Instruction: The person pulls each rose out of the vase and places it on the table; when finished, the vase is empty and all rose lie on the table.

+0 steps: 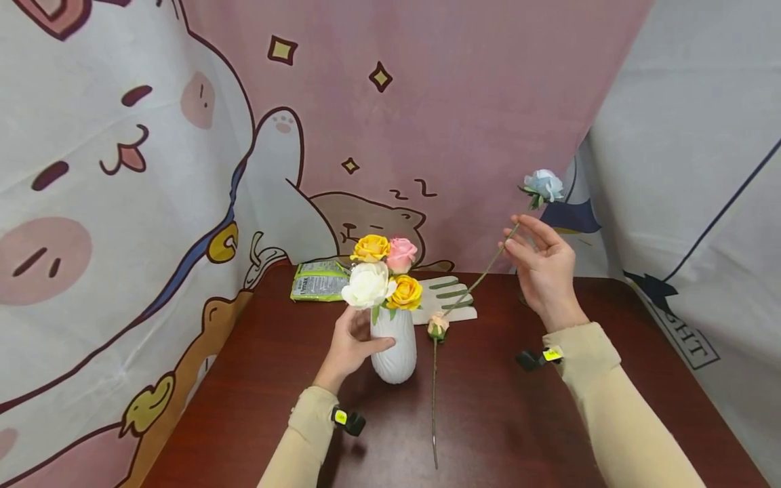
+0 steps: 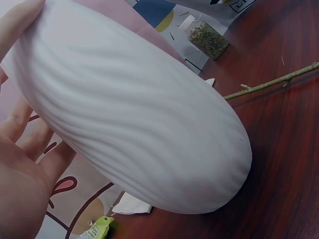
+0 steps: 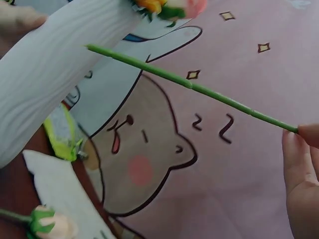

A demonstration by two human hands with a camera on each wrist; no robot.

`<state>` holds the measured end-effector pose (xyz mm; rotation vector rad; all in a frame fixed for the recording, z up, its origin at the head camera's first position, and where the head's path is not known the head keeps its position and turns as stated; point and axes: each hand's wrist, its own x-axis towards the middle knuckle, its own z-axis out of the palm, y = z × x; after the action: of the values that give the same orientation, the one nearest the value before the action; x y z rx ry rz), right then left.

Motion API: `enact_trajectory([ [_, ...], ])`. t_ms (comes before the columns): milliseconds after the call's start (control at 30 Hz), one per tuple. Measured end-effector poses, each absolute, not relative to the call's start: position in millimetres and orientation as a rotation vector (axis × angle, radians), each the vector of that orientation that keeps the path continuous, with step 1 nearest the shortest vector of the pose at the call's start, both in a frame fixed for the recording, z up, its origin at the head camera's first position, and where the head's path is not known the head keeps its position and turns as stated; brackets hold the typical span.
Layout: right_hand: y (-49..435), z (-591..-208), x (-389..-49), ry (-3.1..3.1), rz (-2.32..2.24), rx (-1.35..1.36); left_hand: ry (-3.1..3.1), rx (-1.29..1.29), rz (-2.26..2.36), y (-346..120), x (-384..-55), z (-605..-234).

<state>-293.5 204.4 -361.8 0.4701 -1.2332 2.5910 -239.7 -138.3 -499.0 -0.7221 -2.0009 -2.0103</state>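
Observation:
In the head view a white ribbed vase [image 1: 395,352] stands on the table, gripped at its side by my left hand [image 1: 349,344], thumb across the front. It carries a white flower [image 1: 368,285], a pink rose [image 1: 402,255] and two yellow roses [image 1: 405,293]. Raised at the right, my right hand [image 1: 545,268] pinches the stem of a pale blue flower [image 1: 543,185] just below its bloom. That green stem [image 3: 192,85] slants down toward the vase, its bare end overlapping the vase in the right wrist view. A peach rose [image 1: 438,326] lies on the table right of the vase.
Behind the vase lie a white glove with grey-green stripes [image 1: 462,314] and a green-and-white packet [image 1: 317,283]. A clear jar [image 2: 208,41] of dried green bits shows in the left wrist view. Printed cloth [image 1: 476,122] hangs round the dark red table [image 1: 518,420].

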Motion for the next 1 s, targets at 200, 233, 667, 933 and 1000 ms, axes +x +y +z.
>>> enact_trajectory([
  [200,210,-389,-292,-1.510,2.585,0.505,-1.982,-0.756,-1.990,-138,-241,-501],
  [233,211,-392,-292,-1.553,2.578,0.505,-1.976,-0.763,-1.991,-138,-241,-501],
  [667,208,-453,-289,-2.021,2.523,0.397,-1.995,-0.733,-2.004,-139,-241,-502],
  [933,206,-497,-285,-2.372,2.394,0.303,-1.986,-0.737,-2.011,-140,-242,-503],
  [1000,205,-508,-283,-2.450,2.370,0.278,-1.989,-0.739,-2.009,-140,-243,-502],
])
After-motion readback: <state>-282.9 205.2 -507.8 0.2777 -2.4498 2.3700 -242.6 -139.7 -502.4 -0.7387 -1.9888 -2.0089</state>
